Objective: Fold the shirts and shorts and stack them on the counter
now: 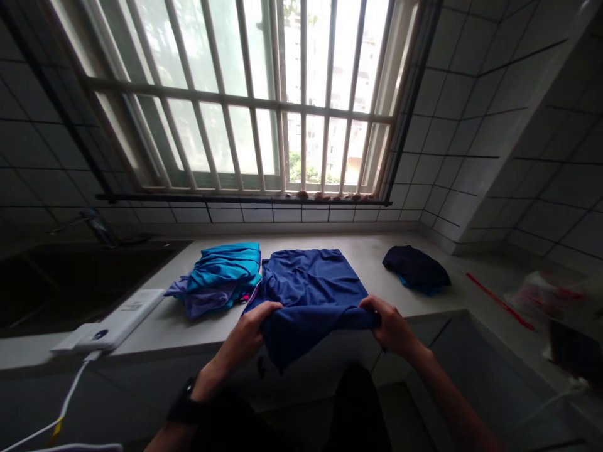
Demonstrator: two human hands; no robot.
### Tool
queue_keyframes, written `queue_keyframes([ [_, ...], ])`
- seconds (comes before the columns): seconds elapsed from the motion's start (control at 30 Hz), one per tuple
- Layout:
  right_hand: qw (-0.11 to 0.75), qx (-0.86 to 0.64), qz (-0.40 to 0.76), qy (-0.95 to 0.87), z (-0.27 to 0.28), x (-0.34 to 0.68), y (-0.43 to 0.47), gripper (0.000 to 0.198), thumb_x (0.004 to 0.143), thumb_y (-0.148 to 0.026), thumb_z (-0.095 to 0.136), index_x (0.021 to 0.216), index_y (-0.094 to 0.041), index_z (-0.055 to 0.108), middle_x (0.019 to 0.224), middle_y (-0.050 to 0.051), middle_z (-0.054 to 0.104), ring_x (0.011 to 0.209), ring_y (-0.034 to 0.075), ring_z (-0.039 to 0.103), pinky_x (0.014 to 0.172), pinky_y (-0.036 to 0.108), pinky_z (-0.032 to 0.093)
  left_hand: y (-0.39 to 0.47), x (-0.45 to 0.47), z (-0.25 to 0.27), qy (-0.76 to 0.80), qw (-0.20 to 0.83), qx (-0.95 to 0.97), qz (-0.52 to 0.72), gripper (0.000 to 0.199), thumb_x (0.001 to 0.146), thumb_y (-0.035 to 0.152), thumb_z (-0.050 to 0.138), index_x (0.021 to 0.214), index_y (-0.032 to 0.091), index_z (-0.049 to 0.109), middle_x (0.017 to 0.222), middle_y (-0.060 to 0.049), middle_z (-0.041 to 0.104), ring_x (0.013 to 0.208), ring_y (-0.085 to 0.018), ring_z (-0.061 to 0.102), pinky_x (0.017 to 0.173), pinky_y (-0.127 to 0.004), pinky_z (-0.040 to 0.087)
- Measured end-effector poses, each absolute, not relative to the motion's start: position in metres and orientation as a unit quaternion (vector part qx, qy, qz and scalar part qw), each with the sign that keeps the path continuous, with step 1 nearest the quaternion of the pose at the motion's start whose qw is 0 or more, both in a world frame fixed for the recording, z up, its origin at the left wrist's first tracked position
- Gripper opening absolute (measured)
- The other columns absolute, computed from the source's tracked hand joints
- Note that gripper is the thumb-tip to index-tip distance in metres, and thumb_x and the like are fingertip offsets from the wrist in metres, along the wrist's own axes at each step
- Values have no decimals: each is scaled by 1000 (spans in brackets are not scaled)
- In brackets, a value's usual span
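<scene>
A dark blue cloth garment [311,276] lies spread on the white counter, its near part lifted over the front edge. My left hand [258,320] pinches the near left side of it, and my right hand [387,320] grips the near right corner. Between the hands the fabric is stretched, and a loose flap hangs down below the counter edge at the left. Just left of the garment sits a pile of folded turquoise and purple clothes [226,270]. A small black and blue folded bundle [417,269] rests apart on the right. What kind of garment I hold cannot be made out.
The white counter [367,257] runs under a barred window [301,107]. A dark sink [85,276] with a tap [98,229] lies left, beside a white power strip [117,320] with its cable. On the right are a red strip [499,301] and a plastic bag [537,292].
</scene>
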State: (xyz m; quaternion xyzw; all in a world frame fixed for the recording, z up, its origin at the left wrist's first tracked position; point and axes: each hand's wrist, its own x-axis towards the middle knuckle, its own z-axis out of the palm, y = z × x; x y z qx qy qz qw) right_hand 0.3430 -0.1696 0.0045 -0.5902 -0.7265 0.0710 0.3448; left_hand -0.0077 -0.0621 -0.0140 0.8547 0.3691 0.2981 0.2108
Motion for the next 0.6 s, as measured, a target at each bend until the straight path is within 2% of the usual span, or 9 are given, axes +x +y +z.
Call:
queue_keyframes([
  [0.13,332,-594,91,-727,68,347,-145,42,67,-6,54,103,-21,71,95,2,76,90,21,69,85,27,53,-46,-13,53,389,260,837,283,43,81,25,45,116,20,70,105,-4,77,95,-23,71,88,-30,57],
  [0.3,255,-642,68,-720,115,353,-73,40,79,-6,54,112,-17,75,105,5,78,98,21,70,90,25,51,24,14,95,434,177,852,231,42,79,21,41,110,18,70,110,-7,76,104,-26,69,96,-34,54],
  [0.37,217,-698,29,-682,110,350,-47,42,86,-7,53,122,-14,73,120,11,76,111,23,69,97,27,49,50,29,90,521,131,821,192,39,88,23,41,116,16,67,114,-12,75,107,-27,70,97,-35,53],
  [0.47,165,-760,-9,-628,79,339,-26,47,97,-17,54,143,-12,62,143,19,63,130,28,61,107,34,47,68,42,65,613,36,779,124,42,97,31,46,130,9,61,125,-21,70,117,-30,68,97,-36,53],
  [0.6,119,-735,61,-665,17,322,-27,54,102,-28,53,155,-23,51,160,13,50,144,27,51,114,38,44,60,45,20,546,-35,829,112,43,100,28,47,140,15,60,136,-19,66,121,-28,67,102,-38,51],
])
